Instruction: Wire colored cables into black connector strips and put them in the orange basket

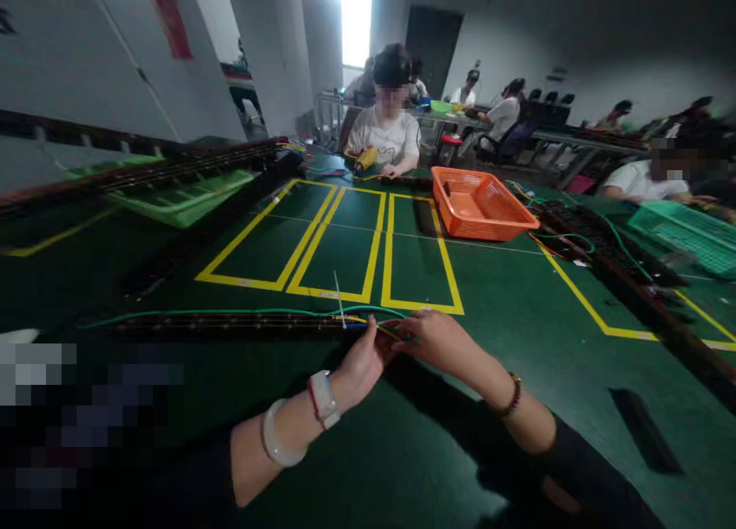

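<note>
A long dark strip point(230, 323) with thin wires along it lies across the green table in front of me. A green wire point(201, 312) runs along its far edge toward my hands. Near the strip's right end, a white cable tie point(339, 299) sticks up beside blue and yellow wires. My left hand point(365, 360) is closed on the wires at that end, thumb up. Just right of it, my right hand point(434, 341) pinches the wire ends, its fingers close to the left hand's. The fingertips partly hide the wire ends.
Yellow tape rectangles point(339, 290) mark the table ahead. Beyond them stands an orange basket point(483, 207). Green baskets point(189, 199) point(690, 234) are at both sides, near more dark strips. A black piece point(645, 429) lies at right. A person point(385, 134) sits opposite, holding something yellow.
</note>
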Motion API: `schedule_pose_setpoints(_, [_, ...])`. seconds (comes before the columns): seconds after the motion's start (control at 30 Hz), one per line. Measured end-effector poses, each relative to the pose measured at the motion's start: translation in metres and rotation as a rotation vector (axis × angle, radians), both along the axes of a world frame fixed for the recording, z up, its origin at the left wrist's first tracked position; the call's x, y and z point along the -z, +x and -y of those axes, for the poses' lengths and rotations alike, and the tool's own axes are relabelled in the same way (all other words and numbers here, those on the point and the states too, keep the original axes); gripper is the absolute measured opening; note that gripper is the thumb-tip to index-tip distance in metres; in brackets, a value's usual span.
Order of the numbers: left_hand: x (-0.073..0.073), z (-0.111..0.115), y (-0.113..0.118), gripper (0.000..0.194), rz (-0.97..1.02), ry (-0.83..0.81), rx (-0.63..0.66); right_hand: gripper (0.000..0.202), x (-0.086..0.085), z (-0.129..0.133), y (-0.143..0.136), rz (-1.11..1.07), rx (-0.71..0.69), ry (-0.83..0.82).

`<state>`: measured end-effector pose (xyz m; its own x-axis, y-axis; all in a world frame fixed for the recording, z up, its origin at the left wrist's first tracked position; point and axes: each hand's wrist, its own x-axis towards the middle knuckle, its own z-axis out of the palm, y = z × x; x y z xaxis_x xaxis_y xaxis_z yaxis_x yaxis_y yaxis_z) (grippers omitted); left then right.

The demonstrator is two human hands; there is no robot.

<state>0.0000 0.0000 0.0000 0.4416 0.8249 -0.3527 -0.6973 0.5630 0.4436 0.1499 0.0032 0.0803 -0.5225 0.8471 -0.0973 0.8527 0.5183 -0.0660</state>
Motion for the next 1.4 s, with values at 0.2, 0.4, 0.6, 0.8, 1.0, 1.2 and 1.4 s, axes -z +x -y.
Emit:
schedule_pose_setpoints(0.2, [0.0,0.002,0.002,0.041,0.03,0.01,-0.003,0.03,0.019,0.0,-0.008,0.065,0.091,-0.026])
schedule_pose_setpoints(0.4, [0.001,0.003,0.001,0.04,0.021,0.015,-0.005,0.023,0.022,-0.001,-0.01,0.074,0.128,0.011])
schedule_pose_setpoints(0.6, [-0.001,0.003,0.001,0.033,-0.007,0.058,-0.002,0.024,0.022,-0.004,-0.008,0.06,0.175,0.023])
schedule_pose_setpoints(0.8, [-0.008,0.008,0.002,0.022,-0.108,0.077,-0.002,0.021,0.023,-0.017,0.008,-0.306,0.135,-0.042])
schedule_pose_setpoints(1.0, [-0.003,0.01,0.003,0.011,-0.151,0.058,-0.056,0.021,0.052,-0.04,0.024,-0.479,-0.009,-0.17])
schedule_pose_setpoints(1.2, [-0.006,0.009,0.003,0.02,-0.179,0.065,-0.014,0.026,0.066,-0.046,0.018,-0.408,0.112,-0.001])
schedule_pose_setpoints(1.4, [-0.012,0.003,0.0,0.022,-0.186,0.048,-0.035,0.026,0.058,-0.04,0.015,-0.342,0.178,0.12])
